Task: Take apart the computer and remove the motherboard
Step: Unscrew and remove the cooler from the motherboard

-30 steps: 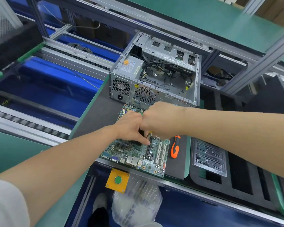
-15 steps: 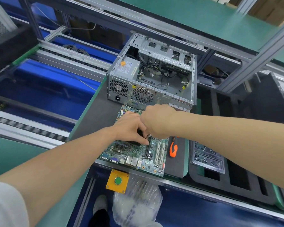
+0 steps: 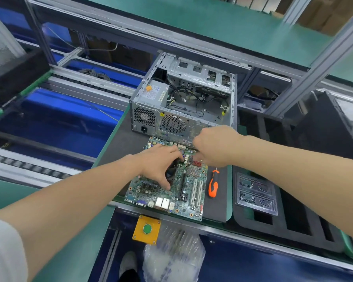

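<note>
Green bench tops and grey aluminium framing fill the background, with a roller conveyor (image 3: pixel 29 165) running along the far left. Nearer the middle, a dark mat (image 3: pixel 118 151) carries the motherboard (image 3: pixel 151 188), which lies flat and already out of the computer case (image 3: pixel 171 119) standing open just behind it. So the step in hand is probably stripping a part off the board. The left hand (image 3: pixel 159 161) arches over a dark socket block on the board, thumb on the near side and fingers on the far side. I cannot tell whether it pinches that block or merely braces against it. Further right, the right hand (image 3: pixel 214 147) hangs knuckles-up over the board's far middle with its fingers curled under. What they hold, if anything, is hidden. To do this well, the left hand should press the board down evenly so it neither flexes nor slides on the mat. The right should release any latch or connector fully before lifting straight up, not prying at an angle. An orange-handled screwdriver (image 3: pixel 213 188) lies just beside the board's right edge. Beyond it sits a clear plastic tray (image 3: pixel 255 192), handy for loose screws.
</note>
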